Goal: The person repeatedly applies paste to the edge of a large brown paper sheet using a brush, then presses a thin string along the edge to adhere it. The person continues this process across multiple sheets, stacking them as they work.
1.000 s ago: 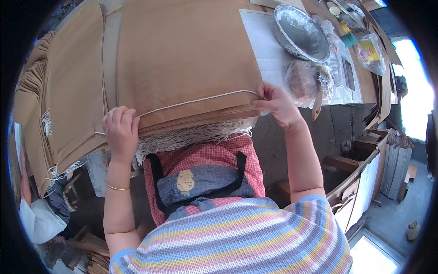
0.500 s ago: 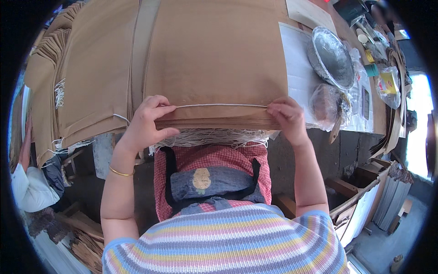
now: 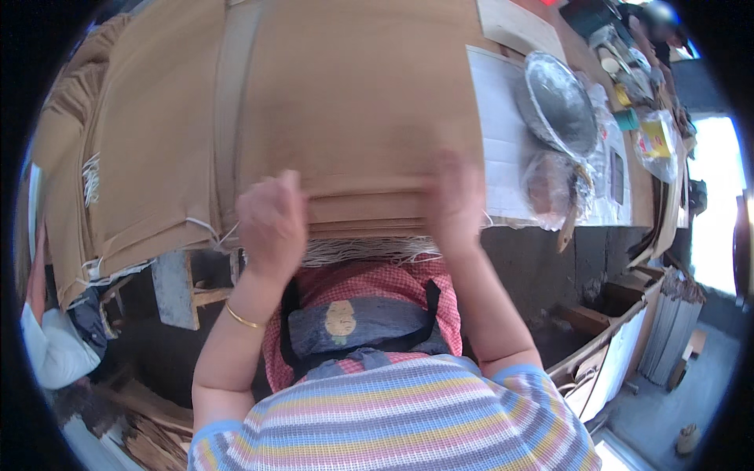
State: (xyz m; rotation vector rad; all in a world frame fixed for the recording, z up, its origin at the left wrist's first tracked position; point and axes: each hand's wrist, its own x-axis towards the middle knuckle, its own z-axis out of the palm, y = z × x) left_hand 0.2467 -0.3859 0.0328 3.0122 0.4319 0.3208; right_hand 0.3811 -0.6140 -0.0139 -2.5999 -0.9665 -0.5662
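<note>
A stack of brown paper sheets (image 3: 361, 102) lies on the table before me. A strip is folded along the near edge of its top sheet. Both hands are smeared by motion over this folded edge. My left hand (image 3: 275, 224) is at the left end of the fold and my right hand (image 3: 458, 204) at the right end. Their fingers are too blurred to read. Short ends of white cord show just outside each hand, while the cord's middle is out of sight. Many white cords (image 3: 369, 251) hang below the stack's near edge, above my red checked apron (image 3: 377, 276).
More brown paper stacks (image 3: 161, 125) with white cord ends lie to the left. At the right stand a metal basin (image 3: 559, 106), a brush (image 3: 567, 228), a plastic-wrapped lump (image 3: 547, 188) and a phone (image 3: 616, 174). Another person's arm (image 3: 39, 263) shows at the far left.
Both hands have moved closer together and lost their pinch on the taut white cord. The paper's near edge now appears folded over the cord. The view has shifted slightly.
</note>
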